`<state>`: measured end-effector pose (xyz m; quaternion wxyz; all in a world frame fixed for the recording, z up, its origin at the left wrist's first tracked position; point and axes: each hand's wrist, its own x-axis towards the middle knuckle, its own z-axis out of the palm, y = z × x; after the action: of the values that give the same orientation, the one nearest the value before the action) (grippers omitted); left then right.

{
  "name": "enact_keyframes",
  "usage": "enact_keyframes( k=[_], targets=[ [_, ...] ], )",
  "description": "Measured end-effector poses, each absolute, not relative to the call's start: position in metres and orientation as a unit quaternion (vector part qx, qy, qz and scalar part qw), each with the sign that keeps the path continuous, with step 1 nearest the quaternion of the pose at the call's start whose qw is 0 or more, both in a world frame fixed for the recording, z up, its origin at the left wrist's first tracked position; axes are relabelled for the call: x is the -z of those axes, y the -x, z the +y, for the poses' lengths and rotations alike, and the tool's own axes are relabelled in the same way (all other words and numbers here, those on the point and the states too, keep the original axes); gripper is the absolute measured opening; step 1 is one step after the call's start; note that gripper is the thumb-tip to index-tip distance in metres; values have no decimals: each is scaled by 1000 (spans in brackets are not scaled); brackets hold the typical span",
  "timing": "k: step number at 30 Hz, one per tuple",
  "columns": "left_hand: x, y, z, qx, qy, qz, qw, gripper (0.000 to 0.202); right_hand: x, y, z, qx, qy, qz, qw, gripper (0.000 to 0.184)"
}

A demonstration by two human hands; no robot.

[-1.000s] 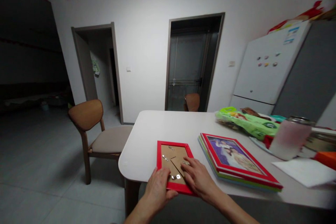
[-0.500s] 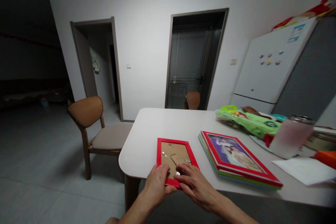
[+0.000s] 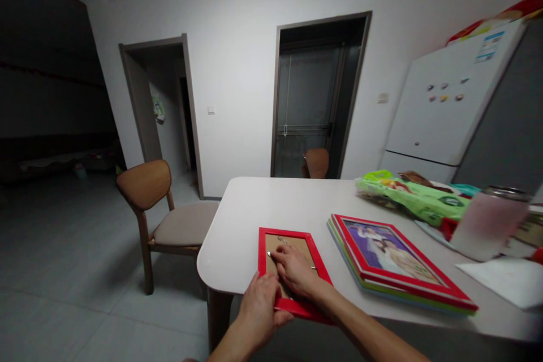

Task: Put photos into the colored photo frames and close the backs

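Observation:
A red picture frame [image 3: 311, 311] lies face down on the white table, its brown backing board [image 3: 300, 245] showing with small metal clips around it. My left hand [image 3: 259, 306] grips the near left corner of the frame, thumb at the near edge and fingers over the left side. Across the backing board reaches my right hand [image 3: 297, 271], fingers drawn together at a metal clip [image 3: 269, 254] on the left side. Part of the board is hidden under this hand. To the right sits a stack of picture frames [image 3: 399, 260], a family photo in the top red one.
A pink bottle [image 3: 490, 223], a green plastic package [image 3: 418, 197] and a white sheet [image 3: 503, 280] are on the right of the table [image 3: 250, 203]. One wooden chair [image 3: 146, 186] stands to the left, another chair [image 3: 317, 163] behind the table. A fridge [image 3: 445, 113] stands back right.
My right hand has moved from the near right part of the frame across to the clip on the left side. My left hand stays at the near left corner. The view has shifted slightly.

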<state>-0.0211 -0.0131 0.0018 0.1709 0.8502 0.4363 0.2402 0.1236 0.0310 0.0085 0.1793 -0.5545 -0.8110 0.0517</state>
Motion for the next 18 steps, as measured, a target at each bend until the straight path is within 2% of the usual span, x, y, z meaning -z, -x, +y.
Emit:
enact_keyframes(
  k=[5,10,18],
  targets=[
    [3,22,-11,-242,-849,431,189,52,-8,-119,33,-49,542,-823,164,30],
    [4,21,-12,-255,-842,431,199,55,-6,-119,33,-60,545,-813,194,32],
    [-1,20,-23,-224,-839,453,201,65,0,-140,76,-77,658,-710,240,32]
  ],
)
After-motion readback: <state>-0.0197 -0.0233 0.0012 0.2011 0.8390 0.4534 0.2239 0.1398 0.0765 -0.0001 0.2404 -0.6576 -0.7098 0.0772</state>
